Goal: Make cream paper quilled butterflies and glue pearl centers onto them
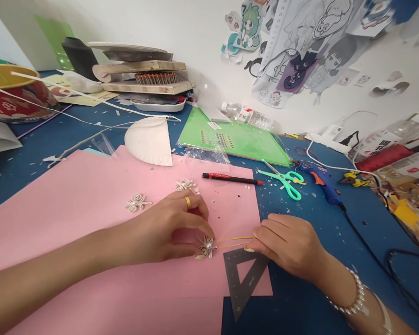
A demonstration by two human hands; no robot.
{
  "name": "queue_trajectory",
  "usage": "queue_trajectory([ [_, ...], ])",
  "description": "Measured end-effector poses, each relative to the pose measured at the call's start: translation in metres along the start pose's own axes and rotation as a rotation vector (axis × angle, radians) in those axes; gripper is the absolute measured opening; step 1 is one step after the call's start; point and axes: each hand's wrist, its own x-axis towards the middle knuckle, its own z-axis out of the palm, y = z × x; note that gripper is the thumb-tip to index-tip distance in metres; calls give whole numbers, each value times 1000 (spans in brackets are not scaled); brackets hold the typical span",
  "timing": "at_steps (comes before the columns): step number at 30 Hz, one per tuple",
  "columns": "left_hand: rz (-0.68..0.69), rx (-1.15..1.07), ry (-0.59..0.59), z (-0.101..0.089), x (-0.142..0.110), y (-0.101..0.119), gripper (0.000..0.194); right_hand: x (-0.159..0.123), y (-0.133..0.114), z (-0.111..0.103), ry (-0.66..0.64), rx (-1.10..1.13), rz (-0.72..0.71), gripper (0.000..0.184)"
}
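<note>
My left hand [176, 221], with a ring on one finger, pinches a small white scrolled ornament [207, 246] with a pearl bead at its centre. Two thin, nearly parallel gold prongs [232, 242], like those of a hairpin, run from the ornament to my right hand [282, 239]. The fingers of that hand are closed on their far end, which is hidden. A dark triangular ruler [234, 284] lies just below the prongs, partly by my right fingers. Two similar ornaments rest on pink paper: one at the left [136, 203], another [183, 184] beyond my left hand.
Beyond my hands lie a red-and-black pen [232, 178], mint-green scissors [282, 177] and a blue glue gun [321, 181] with a black cord. A white half-disc [150, 142] and a green sheet pack [230, 137] sit farther back. Pink paper [73, 204] covers much of the blue table.
</note>
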Motion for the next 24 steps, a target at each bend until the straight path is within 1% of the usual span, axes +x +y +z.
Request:
queue_trajectory([
  [5, 5, -8, 25, 1, 0, 0, 13, -1, -1, -1, -4, 1, 5, 32],
  [12, -14, -22, 0, 0, 0, 1, 13, -2, -1, 1, 9, 11, 2, 33],
  [21, 3, 0, -19, -1, 0, 0, 14, -1, -2, 2, -3, 14, 4, 33],
  [24, 7, -6, -8, 0, 0, -1, 14, -1, -2, 2, -3, 12, 1, 33],
])
